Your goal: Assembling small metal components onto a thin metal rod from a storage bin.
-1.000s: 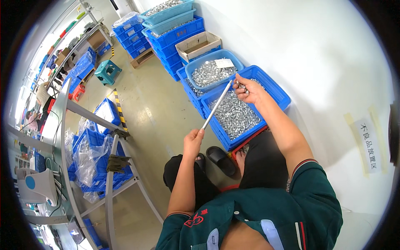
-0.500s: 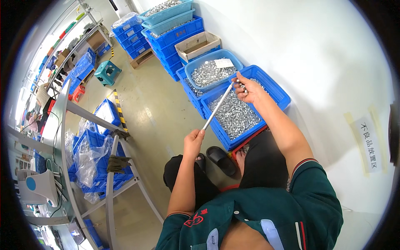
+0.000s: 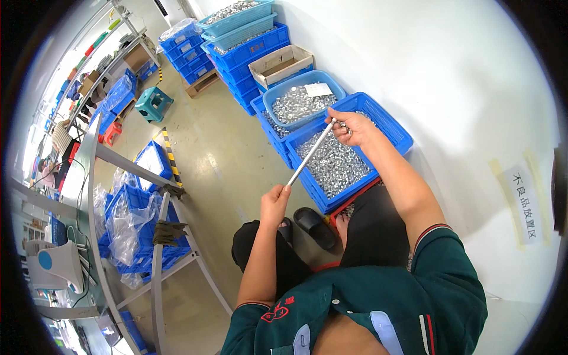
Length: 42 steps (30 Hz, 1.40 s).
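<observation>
A slim silver metal rod [image 3: 310, 155] slants up and to the right between my hands. My left hand [image 3: 274, 205] is closed around its lower end, above my knee. At the rod's upper tip, my right hand [image 3: 354, 128] has thumb and forefinger pinched, while its other fingers curl over several small shiny metal parts. Whether a part sits on the tip is too small to tell. Under my right hand stands a blue plastic basket [image 3: 390, 123], filled with many similar loose metal parts [image 3: 334, 170].
Behind the basket a lighter blue tub [image 3: 267, 97] holds more metal parts and a white paper slip. An open cardboard box [image 3: 281, 64] and stacked blue crates [image 3: 236, 74] stand farther along the white wall. Left are a metal table frame [image 3: 155, 266], plastic-wrapped crates and a green stool [image 3: 154, 104].
My right thumb and forefinger have shifted slightly left and down, closing at the rod's upper tip. My left hand and the rod's lower end are almost unmoved.
</observation>
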Motion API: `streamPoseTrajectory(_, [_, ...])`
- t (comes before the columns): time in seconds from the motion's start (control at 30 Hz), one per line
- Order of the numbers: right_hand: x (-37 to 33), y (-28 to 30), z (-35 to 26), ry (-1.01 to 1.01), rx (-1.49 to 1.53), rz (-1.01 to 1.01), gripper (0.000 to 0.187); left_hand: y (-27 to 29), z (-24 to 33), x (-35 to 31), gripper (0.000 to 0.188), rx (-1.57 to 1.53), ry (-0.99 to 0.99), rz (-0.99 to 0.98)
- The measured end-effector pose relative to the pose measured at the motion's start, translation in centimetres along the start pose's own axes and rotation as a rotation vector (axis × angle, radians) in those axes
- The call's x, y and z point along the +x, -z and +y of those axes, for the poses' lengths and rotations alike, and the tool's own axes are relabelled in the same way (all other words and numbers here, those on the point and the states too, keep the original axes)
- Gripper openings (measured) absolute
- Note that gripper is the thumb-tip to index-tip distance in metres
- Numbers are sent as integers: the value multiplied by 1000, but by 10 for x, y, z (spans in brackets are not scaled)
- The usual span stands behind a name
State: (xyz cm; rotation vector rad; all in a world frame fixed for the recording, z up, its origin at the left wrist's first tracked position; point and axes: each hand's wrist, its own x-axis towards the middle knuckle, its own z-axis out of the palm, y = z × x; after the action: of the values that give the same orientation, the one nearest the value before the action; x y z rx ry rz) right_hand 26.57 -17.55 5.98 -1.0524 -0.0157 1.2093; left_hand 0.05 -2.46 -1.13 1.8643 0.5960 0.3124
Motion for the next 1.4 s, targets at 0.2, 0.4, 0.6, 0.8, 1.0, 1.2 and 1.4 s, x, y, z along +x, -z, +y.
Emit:
streamPoseTrajectory(0.2, [-10, -18, 8, 191, -148, -47, 35, -7, -6, 6, 33, -143, 24, -27])
streamPoseTrajectory(0.4, [-16, 0, 16, 149, -356, 38, 28, -16, -2, 19, 30, -245, 69, -44])
streamPoseTrajectory(0.6, [-34, -33, 53, 462, -1093, -57, 23, -34, 35, 47, 46, -274, 207, -128])
streamPoseTrajectory(0.8, [-43, -39, 58, 640, -1720, 180, 31, -65, 84, 70, 54, -453, 416, -268])
streamPoseTrajectory(1.0, [-28, 2, 48, 717, -1793, 329, 31, -78, 87, 69, 55, -401, 492, -298])
streamPoseTrajectory(1.2, [2, 69, 30, 615, -1627, 654, 27, -41, 59, 18, 59, -270, 479, -307])
streamPoseTrajectory(1.4, [20, 100, 20, 260, -396, 472, 24, -12, 41, -1, 56, -311, 412, -296])
